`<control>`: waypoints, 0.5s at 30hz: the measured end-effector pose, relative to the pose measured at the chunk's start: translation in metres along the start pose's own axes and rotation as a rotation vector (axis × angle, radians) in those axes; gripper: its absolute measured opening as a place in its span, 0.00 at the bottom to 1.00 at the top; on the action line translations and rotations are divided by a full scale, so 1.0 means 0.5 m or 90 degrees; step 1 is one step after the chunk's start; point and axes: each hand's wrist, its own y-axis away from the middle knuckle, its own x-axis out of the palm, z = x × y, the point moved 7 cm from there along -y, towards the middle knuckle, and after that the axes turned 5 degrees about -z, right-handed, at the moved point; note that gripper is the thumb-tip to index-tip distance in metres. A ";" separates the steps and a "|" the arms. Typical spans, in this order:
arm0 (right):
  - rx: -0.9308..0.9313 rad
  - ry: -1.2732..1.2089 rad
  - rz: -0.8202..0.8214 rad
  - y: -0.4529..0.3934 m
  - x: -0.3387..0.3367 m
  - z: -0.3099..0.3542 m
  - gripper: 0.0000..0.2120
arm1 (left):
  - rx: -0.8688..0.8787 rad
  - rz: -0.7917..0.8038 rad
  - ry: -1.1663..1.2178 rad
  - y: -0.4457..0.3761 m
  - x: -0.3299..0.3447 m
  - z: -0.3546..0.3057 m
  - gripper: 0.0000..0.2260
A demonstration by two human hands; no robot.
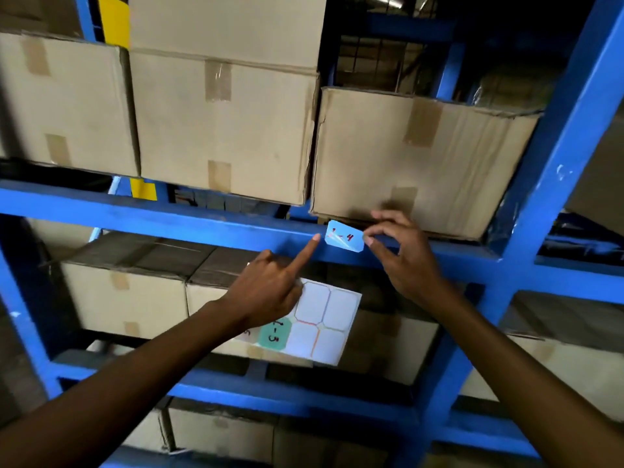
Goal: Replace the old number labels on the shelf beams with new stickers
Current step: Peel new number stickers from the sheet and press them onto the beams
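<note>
Blue label [345, 236] marked in red, ending in "4", set tilted on the front face of the blue shelf beam [189, 219], just below the right-hand cardboard box [422, 157]. Pinched at its 3 o'clock edge between thumb and forefinger of the right hand [401, 255], other fingers loosely curled above, wrist dropping away toward 5 o'clock; probably gripped there to steady or angle the label while the far edge is handled. Hard to tell whether being peeled off or pressed on; a glossy streak across the face hints at tape or a lifting film. Left hand [270, 292] reaching up from 7 o'clock, forefinger straight and tipped against the beam just at the label's 9 o'clock edge, likely holding down or picking at that corner. Remaining left fingers curled round the sticker sheet [324, 319], kept close at 6 o'clock of the label, presumably for a quick swap. Sheet mostly bare backing, one green sticker [274, 333] reading "3" left near its 8 o'clock corner. More boxes on the shelves above and below.
</note>
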 end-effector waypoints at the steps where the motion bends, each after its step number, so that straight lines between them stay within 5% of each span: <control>1: 0.002 0.014 0.007 0.000 0.012 -0.006 0.06 | 0.005 0.005 0.003 -0.002 0.006 0.003 0.33; 15: -0.008 0.046 0.019 0.006 0.117 -0.042 0.07 | 0.008 0.083 -0.028 0.006 0.084 0.070 0.34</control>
